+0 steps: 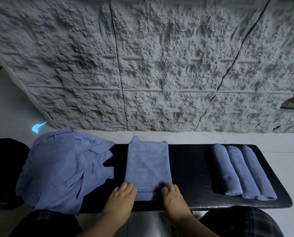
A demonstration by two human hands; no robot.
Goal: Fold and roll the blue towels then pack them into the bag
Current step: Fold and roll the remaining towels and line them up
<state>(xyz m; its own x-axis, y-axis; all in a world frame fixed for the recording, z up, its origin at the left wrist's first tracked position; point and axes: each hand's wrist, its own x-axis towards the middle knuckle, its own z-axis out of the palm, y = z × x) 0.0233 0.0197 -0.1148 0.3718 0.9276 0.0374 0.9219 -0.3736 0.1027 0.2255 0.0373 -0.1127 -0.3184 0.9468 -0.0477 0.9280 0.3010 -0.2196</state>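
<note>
A blue towel [148, 166], folded into a long strip, lies across the middle of the black bench [190, 166]. My left hand [121, 196] and my right hand [172, 195] hold its near corners, with the fingers curled over the near edge. Three rolled blue towels [242, 171] lie side by side at the bench's right end. A loose heap of unfolded blue towels [64, 168] covers the left end. A dark shape that may be the bag [4, 168] sits at the far left.
A rough grey textured wall [151, 65] rises just behind the bench. Pale floor tiles [262, 137] surround it. My knees in dark checked fabric [242, 221] are under the near edge.
</note>
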